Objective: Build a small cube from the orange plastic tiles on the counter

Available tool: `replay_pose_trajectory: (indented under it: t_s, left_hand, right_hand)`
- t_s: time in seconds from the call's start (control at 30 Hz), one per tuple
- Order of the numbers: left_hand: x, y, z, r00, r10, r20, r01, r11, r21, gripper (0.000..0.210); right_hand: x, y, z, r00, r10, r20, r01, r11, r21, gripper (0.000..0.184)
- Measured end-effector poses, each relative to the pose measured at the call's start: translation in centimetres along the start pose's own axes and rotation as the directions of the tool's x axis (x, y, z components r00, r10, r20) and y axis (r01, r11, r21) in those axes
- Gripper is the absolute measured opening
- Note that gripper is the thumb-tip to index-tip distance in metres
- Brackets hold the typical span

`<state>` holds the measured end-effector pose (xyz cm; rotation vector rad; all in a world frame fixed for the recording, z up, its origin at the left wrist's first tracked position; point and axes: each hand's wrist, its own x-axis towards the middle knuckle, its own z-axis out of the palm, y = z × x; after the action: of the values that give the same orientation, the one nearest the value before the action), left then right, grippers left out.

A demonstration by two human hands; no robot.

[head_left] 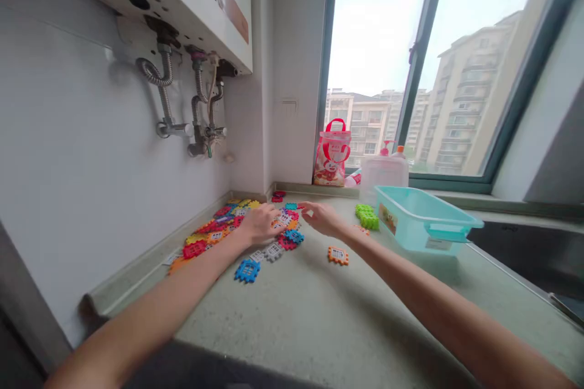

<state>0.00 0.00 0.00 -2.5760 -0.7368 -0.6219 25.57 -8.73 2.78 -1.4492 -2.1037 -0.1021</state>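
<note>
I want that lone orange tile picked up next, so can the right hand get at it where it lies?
Probably yes. The orange tile lies alone on bare counter, just near of the right hand, with nothing on it or between them.

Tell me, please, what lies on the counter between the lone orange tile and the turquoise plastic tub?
In the head view, only bare counter lies between the orange tile and the turquoise tub; the person's right forearm passes above that stretch.

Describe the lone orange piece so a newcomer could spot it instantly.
Start at the turquoise tub on the countertop under the window. Left of it, beneath the right hand, lies the orange piece. It sits alone, apart from the colourful pile by the wall.
</note>
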Motion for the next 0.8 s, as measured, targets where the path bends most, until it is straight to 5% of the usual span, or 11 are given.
replay_pose_trajectory:
  t_s: [0.13, 0.3, 0.43, 0.53, 0.7, 0.8]
  left_hand:
    - [0.6, 0.7, 1.0, 0.963, -0.263, 0.06, 0.267, 0.96, -0.085, 0.05]
    - [0.8, 1.1, 1.5, 0.951, -0.3, 0.07, 0.304, 0.879, -0.368, 0.045]
    - [0.4, 1.1, 1.5, 0.973, -0.23, -0.014, 0.166, 0.744, -0.648, 0.049]
    - [0.4, 0.5, 1.4, 0.954, -0.299, -0.017, 0.196, 0.667, -0.719, 0.046]
    - [0.6, -2.2, 1.2, 0.829, -0.55, -0.1, 0.32, 0.614, -0.722, 0.034]
    - [0.5, -3.3, 1.4, 0.764, -0.636, -0.111, 0.323, 0.526, -0.787, 0.032]
  right_hand:
    - [2.6, 2.2, 5.6, 0.996, 0.093, 0.015, -0.095, 0.988, 0.122, 0.039]
    - [2.7, 2.9, 8.7, 0.994, 0.11, -0.005, -0.103, 0.946, 0.308, 0.048]
    - [2.5, 3.8, 9.2, 0.995, 0.103, 0.005, -0.093, 0.875, 0.475, 0.047]
    - [2.6, 4.7, 9.0, 0.992, 0.122, -0.006, -0.097, 0.818, 0.568, 0.043]
    - [2.4, 5.4, 8.2, 0.965, 0.257, -0.06, -0.156, 0.738, 0.657, 0.063]
    - [2.2, 4.7, 7.8, 0.982, 0.191, -0.003, -0.14, 0.731, 0.668, 0.058]
